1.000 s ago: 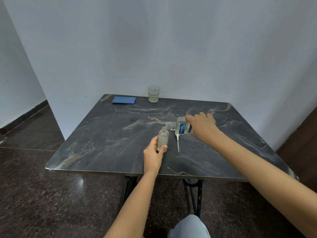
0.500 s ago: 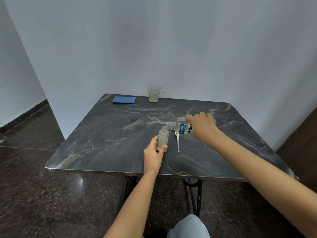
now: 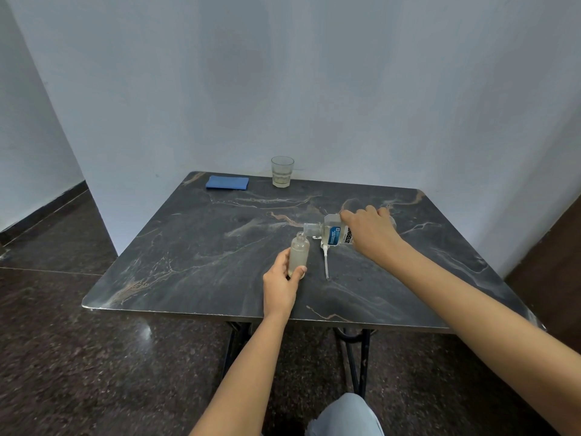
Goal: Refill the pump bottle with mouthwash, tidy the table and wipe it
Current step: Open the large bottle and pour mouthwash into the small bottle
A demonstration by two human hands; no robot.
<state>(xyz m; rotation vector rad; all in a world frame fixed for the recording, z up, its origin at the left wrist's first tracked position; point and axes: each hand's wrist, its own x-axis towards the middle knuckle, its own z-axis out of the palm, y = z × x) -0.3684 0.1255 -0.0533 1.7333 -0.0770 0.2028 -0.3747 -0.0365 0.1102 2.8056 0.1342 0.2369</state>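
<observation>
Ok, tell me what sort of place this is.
Likely a plain room in a home, though I can't be sure: a dark marble-patterned table set into a corner of bare white walls, with a drinking glass at its far edge.

Mouthwash btl (image 3: 334,235) base hidden under R hand (image 3: 372,231).

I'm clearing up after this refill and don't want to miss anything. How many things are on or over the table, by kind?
Bottles: 2, the small clear bottle in the left hand and the mouthwash bottle tilted in the right hand
Pump top with tube: 1
Drinking glass: 1
Blue cloth: 1
Total: 5
</observation>
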